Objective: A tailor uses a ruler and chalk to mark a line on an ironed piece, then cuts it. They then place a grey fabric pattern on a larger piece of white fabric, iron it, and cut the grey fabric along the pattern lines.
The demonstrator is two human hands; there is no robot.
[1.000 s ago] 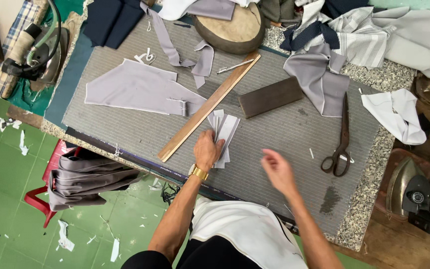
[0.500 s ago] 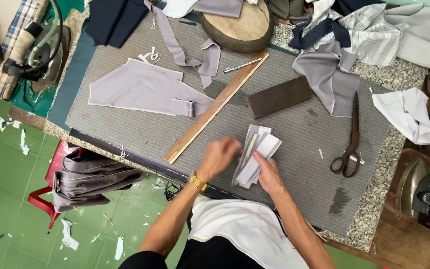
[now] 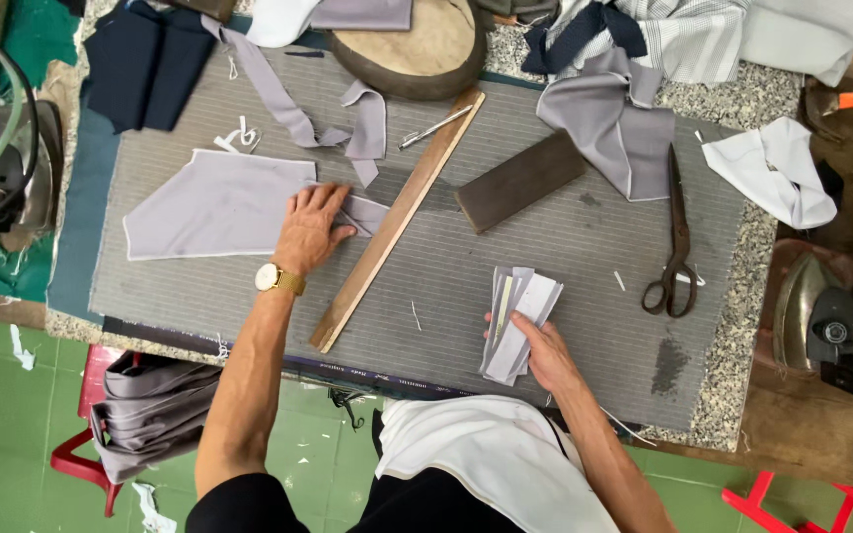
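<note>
Left of the wooden ruler (image 3: 397, 217), I see my left hand (image 3: 310, 229) stretched out flat, palm down, fingers spread on the grey fabric panel (image 3: 219, 202), pressing but not gripping it. Right of the ruler, nearer to me, my right hand (image 3: 543, 352) is bent at the wrist, the fingers closed around a stack of small grey fabric pieces (image 3: 517, 321). Scissors (image 3: 677, 237) lie further right.
</note>
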